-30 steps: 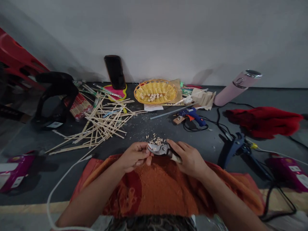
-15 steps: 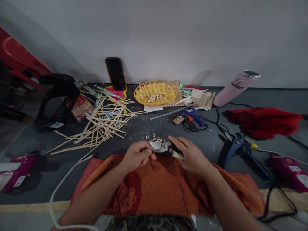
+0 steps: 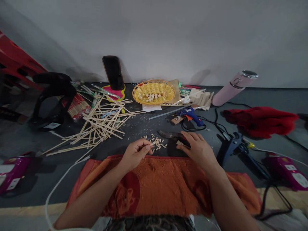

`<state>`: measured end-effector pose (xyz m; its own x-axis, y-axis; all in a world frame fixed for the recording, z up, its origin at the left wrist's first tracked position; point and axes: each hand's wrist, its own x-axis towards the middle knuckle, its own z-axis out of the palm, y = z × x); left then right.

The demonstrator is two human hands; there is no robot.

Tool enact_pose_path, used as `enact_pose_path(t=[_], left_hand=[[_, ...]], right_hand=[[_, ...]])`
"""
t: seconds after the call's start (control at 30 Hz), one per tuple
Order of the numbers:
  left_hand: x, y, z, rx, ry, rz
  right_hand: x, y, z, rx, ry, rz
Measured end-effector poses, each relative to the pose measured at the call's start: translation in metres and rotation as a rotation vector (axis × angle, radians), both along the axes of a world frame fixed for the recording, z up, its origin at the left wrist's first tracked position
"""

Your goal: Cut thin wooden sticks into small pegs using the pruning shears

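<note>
My left hand is closed in a pinch, the pale end of a small piece of wooden stick just showing at its fingertips. Beside it on the dark tabletop lies a loose pile of short cut stick pieces. Right of the pile, my right hand grips the handles of the pruning shears, whose dark blades point left, low over the table. The palm and fingers cover part of the handles. An orange towel spreads beneath both forearms.
Long wooden sticks lie heaped at left. Behind are a yellow wicker basket holding small pieces, and a propped phone. A blue glue gun, pink flask, red cloth and blue tool sit at right.
My right hand has moved right with the pruning shears, away from my left hand, and the shears now point left over the table. More of the cut pieces show between the hands.
</note>
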<state>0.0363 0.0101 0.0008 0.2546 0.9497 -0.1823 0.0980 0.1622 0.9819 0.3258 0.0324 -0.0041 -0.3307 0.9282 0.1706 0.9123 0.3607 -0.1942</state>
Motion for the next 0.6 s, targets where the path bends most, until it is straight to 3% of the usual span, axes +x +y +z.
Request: enact_pose_path(t=[0.1, 0.17, 0.23, 0.33, 0.6], left_hand=[[0.001, -0.002, 0.002, 0.170, 0.167, -0.075], [0.002, -0.003, 0.005, 0.243, 0.240, -0.137], [0.002, -0.004, 0.006, 0.297, 0.292, -0.199], [0.002, -0.006, 0.008, 0.370, 0.360, -0.276], [-0.002, -0.003, 0.006, 0.476, 0.458, -0.429]], right_hand=[[-0.009, -0.003, 0.010, 0.044, 0.113, -0.028], [-0.024, -0.008, 0.019, 0.009, 0.301, 0.014], [-0.043, -0.017, 0.028, -0.197, 0.488, 0.098], [-0.071, -0.029, 0.038, -0.557, 0.562, 0.291], [-0.089, -0.034, 0.020, -0.732, 0.749, 0.252]])
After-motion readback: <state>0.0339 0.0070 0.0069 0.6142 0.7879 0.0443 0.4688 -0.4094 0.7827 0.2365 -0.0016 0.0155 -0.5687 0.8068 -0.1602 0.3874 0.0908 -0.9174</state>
